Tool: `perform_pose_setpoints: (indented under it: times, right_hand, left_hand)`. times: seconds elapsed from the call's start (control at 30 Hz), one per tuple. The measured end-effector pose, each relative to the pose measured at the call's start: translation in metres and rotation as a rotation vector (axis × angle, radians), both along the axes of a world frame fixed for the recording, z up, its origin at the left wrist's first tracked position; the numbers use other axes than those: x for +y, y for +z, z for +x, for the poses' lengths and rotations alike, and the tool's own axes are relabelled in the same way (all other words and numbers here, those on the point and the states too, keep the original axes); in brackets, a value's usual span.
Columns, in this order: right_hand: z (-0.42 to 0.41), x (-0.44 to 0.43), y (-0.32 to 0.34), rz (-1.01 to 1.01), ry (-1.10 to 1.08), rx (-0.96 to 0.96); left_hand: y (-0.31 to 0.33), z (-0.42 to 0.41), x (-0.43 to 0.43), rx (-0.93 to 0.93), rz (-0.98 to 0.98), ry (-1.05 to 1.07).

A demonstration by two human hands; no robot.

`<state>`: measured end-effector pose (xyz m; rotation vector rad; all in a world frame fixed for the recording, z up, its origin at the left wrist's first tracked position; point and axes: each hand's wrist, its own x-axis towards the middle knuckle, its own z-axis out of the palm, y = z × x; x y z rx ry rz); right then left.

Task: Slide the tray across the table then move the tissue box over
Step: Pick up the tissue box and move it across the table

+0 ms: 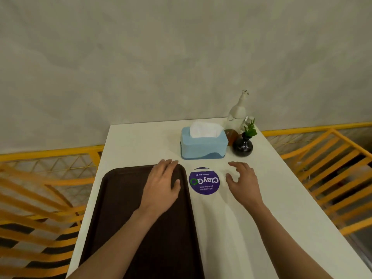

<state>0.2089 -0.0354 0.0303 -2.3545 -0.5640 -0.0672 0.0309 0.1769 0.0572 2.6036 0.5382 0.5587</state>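
Note:
A dark brown tray (122,208) lies on the left half of the white table (281,198), reaching to the near edge. My left hand (163,182) rests flat on the tray's far right corner, fingers spread over the rim. Farther back stands a light blue tissue box (203,147) with a white tissue sticking up. My right hand (242,180) hovers open over the bare table, just in front of and to the right of the box, touching nothing.
A round purple sticker (204,181) lies between my hands. Right of the box stand a black vase with a green sprig (242,147), an amber bottle (231,134) and a clear dispenser (237,114). Yellow chairs (332,168) flank the table; a wall is behind.

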Motion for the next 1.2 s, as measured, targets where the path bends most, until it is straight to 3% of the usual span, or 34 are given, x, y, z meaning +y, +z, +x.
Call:
perform_pose_setpoints:
  times: [0.17, 0.3, 0.73, 1.2]
  right_hand:
    - [0.06, 0.02, -0.015, -0.025, 0.093, 0.104]
    - [0.093, 0.034, -0.031, 0.088, 0.146, 0.18]
    - [0.132, 0.056, -0.063, 0.114, 0.202, 0.239]
    - [0.138, 0.063, -0.047, 0.163, 0.214, 0.223]
  left_hand:
    - [0.001, 0.077, 0.009, 0.019, -0.119, 0.115]
    - [-0.01, 0.122, 0.017, 0.065, -0.275, 0.202]
    - [-0.046, 0.182, 0.041, 0.126, -0.612, 0.282]
    - [-0.05, 0.176, 0.037, 0.029, -0.528, 0.24]
